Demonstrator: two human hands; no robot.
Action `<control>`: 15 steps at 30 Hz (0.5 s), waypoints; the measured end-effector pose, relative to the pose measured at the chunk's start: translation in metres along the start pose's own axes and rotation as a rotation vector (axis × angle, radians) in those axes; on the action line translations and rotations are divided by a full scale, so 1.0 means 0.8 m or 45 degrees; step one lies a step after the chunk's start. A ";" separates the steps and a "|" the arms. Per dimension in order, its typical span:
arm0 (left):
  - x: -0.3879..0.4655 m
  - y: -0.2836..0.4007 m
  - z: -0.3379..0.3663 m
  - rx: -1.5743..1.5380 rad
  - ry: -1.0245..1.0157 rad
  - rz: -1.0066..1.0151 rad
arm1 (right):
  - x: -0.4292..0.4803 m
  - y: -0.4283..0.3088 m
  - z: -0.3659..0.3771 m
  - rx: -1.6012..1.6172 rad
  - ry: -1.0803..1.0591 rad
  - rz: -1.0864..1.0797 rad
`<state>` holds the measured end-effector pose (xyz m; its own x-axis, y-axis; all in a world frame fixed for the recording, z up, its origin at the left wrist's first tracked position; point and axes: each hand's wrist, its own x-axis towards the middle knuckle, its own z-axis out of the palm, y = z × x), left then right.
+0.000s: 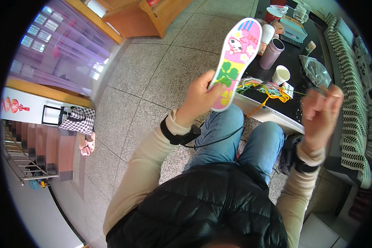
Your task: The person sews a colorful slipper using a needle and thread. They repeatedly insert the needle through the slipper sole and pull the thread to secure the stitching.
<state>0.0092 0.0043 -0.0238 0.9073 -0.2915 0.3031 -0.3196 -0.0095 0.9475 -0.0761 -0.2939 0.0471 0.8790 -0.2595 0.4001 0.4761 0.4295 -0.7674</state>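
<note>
My left hand (204,96) grips the lower part of an embroidered insole (237,52), with its patterned face towards me: pink with white flowers at the top, yellow with green leaf shapes below. A thin green thread runs from the insole's edge to the right. Raised at the table's right side, my right hand (322,108) is blurred, its fingers bent together around the thread's end; a needle there cannot be made out clearly. Between the hands, a bundle of coloured embroidery threads (266,88) lies on the table's near edge, with yellow strands hanging down.
On the black table (290,57) stand a pink tumbler (272,54), a paper cup (281,75), a clear plastic bag (316,69) and a teal-edged box (293,29). A sofa (350,102) with a patterned cover is at the right. A black cable crosses my knees.
</note>
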 end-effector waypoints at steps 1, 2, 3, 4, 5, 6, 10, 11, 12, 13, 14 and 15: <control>0.001 -0.008 -0.011 0.029 0.038 0.006 | 0.003 -0.027 -0.029 0.089 0.007 -0.029; 0.005 -0.015 -0.023 0.074 0.044 -0.007 | 0.005 -0.053 -0.059 -0.022 -0.031 -0.113; 0.007 -0.021 -0.034 0.107 0.094 -0.037 | 0.003 -0.085 -0.090 0.580 0.204 -0.069; 0.008 -0.026 -0.044 0.141 0.140 -0.064 | 0.011 -0.124 -0.121 0.885 -0.034 0.039; 0.010 -0.029 -0.050 0.175 0.185 -0.089 | 0.009 -0.162 -0.146 0.895 0.111 -0.140; 0.011 -0.031 -0.055 0.167 0.173 -0.110 | 0.001 -0.196 -0.164 0.955 0.421 -0.333; 0.016 -0.026 -0.051 0.035 0.089 -0.138 | -0.024 -0.214 -0.169 0.798 0.409 -0.365; 0.017 -0.022 -0.046 0.000 0.057 -0.121 | -0.020 -0.188 -0.154 0.811 0.271 -0.273; 0.018 -0.017 -0.041 -0.043 0.018 -0.105 | -0.016 -0.165 -0.132 0.885 0.122 0.013; 0.018 -0.012 -0.036 -0.085 -0.023 -0.089 | -0.017 -0.128 -0.107 0.924 0.141 -0.015; 0.017 -0.006 -0.032 -0.125 -0.052 -0.132 | -0.017 -0.090 -0.079 0.779 0.216 -0.023; 0.016 0.000 -0.028 -0.085 -0.069 -0.121 | -0.022 -0.053 -0.050 0.241 0.327 -0.035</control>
<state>0.0267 0.0220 -0.0176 0.9160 -0.3434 0.2072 -0.2122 0.0234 0.9770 -0.1129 -0.3421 0.0527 0.8417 -0.4724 0.2614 0.5172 0.5663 -0.6417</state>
